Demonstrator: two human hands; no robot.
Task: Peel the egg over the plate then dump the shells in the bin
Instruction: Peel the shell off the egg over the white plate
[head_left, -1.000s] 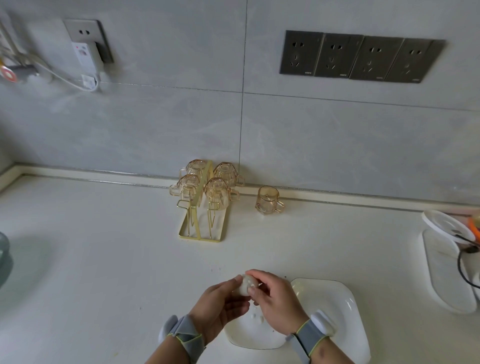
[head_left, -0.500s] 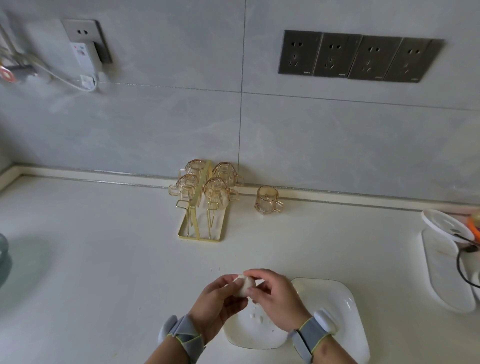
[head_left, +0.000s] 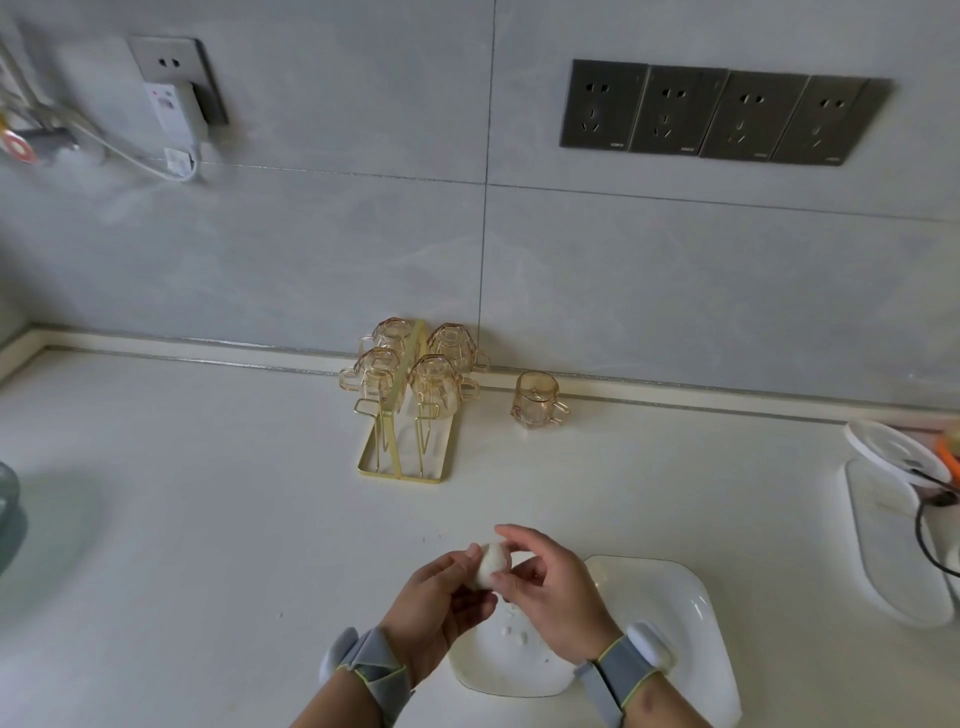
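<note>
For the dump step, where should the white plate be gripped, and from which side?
Probably the plate's bare right rim, coming in from the right. That raised edge is clear of both hands, while the left hand and right hand hold the egg above its left part, where the shell bits lie. A tilt leftwards would then slide them off.

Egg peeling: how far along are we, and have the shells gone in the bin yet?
Partly done. A few white shell bits already lie on the white plate. In hand: the left hand holds the egg above the plate's left edge while the right hand pinches at it; how much shell remains I cannot tell. Left: finishing the peel and dumping the shells. No bin is in view.
</note>
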